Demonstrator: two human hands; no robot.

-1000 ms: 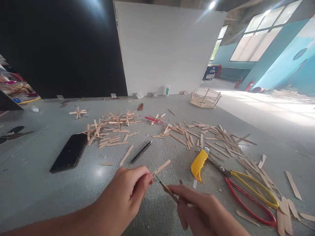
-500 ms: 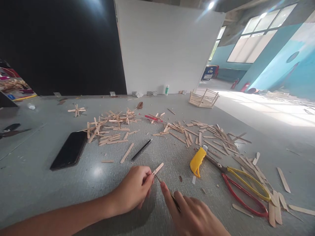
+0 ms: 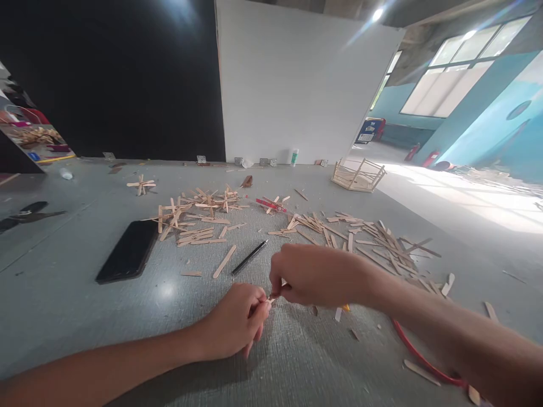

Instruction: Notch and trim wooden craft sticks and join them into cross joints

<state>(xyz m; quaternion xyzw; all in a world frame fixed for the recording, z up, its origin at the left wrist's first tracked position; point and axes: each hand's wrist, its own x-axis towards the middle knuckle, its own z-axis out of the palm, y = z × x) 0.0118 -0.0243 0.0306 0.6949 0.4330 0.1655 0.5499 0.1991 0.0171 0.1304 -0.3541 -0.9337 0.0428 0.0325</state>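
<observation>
The left hand (image 3: 237,328) rests low on the grey table (image 3: 85,316), its fingers curled in tight, thumb and forefinger pinched on the near end of a small wooden stick (image 3: 271,298). The right hand (image 3: 314,274) reaches across from the right and meets it there, fingers also drawn together over the same spot, so the two hands touch at their fingertips. Only a sliver of the stick shows between them, and whether the right hand grips it or a thin tool as well cannot be told, since its fingers cover the place. The stick thus lies just right of the left hand's knuckles and under the left edge of the right hand. Just beyond the hands, a black pen (image 3: 249,257) lies slantwise beside a single loose stick (image 3: 224,261). Farther left a dark phone (image 3: 129,251) lies flat. A wide scatter of wooden sticks (image 3: 365,237) spreads across the far and right side of the table. Under the right forearm a red scissor handle (image 3: 419,359) curves out, with a bit of yellow beside the wrist. A small stick frame (image 3: 358,175) stands far right.
</observation>
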